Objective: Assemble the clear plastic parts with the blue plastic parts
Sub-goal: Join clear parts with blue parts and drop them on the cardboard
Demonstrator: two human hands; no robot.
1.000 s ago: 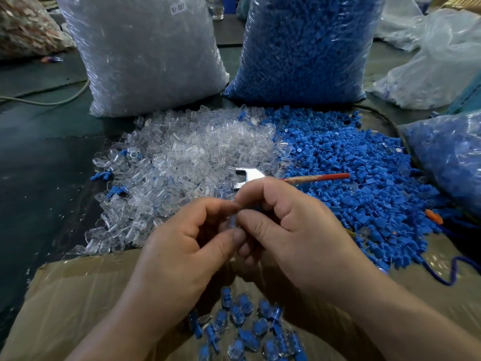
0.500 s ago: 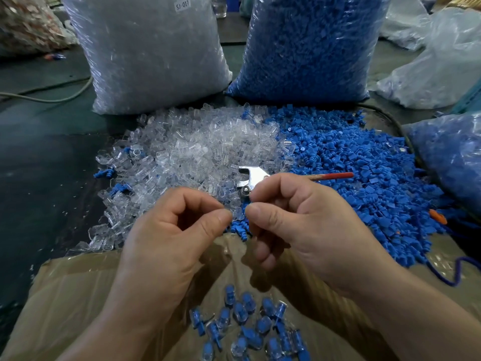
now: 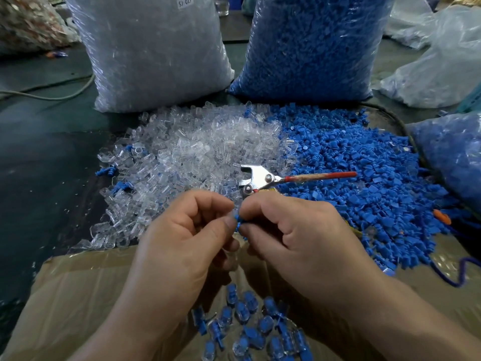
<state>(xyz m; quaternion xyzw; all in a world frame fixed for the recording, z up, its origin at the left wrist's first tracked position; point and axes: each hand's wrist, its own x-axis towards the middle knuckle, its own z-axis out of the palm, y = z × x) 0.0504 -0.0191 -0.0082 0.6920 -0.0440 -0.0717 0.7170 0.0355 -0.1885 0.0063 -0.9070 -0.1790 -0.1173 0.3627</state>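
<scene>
Together, left hand (image 3: 187,246) and right hand (image 3: 299,238) pinch a blue part (image 3: 238,222) (barely visible) between them.

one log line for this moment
phase: assembling | left hand: pinches blue part | right hand: pinches blue part | assembled pieces: in cardboard box

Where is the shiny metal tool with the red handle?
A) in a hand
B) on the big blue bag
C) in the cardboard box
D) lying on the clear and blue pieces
D: the tool lies where the clear parts meet the blue parts, beyond the left hand and right hand, which pinch a small blue piece between them.
</scene>
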